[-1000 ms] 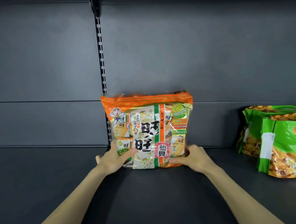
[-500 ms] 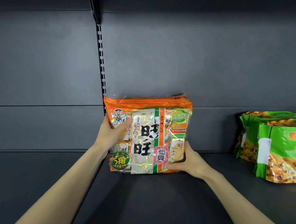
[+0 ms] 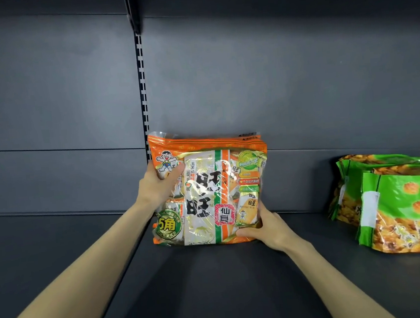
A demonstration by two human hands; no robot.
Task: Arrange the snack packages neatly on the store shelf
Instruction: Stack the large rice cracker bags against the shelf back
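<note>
orange and clear film, the snack pack (image 3: 212,192) stands upright just right of the slotted upright (image 3: 144,101), its base at the shelf (image 3: 216,291); i cannot tell if it touches. my left hand (image 3: 155,189) grips the pack's upper left corner, close beside the upright, thumb across the front. my right hand (image 3: 269,227) holds the lower right corner, thumb on the front and fingers behind. i judge this to be the squaring-up step: next i need to seat the base flat and let go without the pack tipping forward. through the film i see small wrapped packets stacked inside. well right of the upright, green bags (image 3: 400,204) lie overlapped, their fronts showing golden round snacks, not yet straightened.
</note>
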